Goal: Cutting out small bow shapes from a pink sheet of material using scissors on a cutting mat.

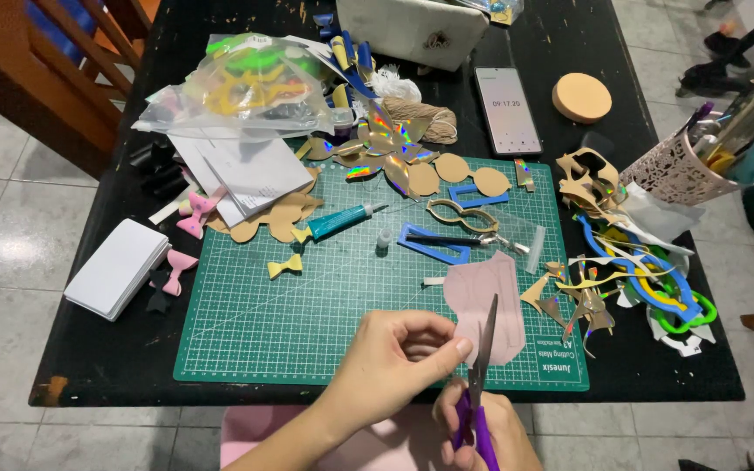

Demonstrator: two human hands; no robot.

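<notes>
My left hand (394, 358) pinches the lower edge of a pale pink foam piece (482, 301) that lies partly over the green cutting mat (307, 296). My right hand (486, 427) grips purple-handled scissors (480, 366) near the table's front edge. The dark blades point up and away from me, against the pink piece beside my left thumb. Whether the blades are apart or together is hard to tell. More pink sheet (255, 432) hangs below the table edge by my arms.
On the mat lie a teal glue tube (339, 221), blue-handled scissors (434, 242), tan and holographic cutouts (394, 153) and small bows. A phone (507, 109), twine, a plastic bag of scraps (250, 87), white cards (118, 267), a scrap pile (630, 279) and a pen holder (678, 166) surround it.
</notes>
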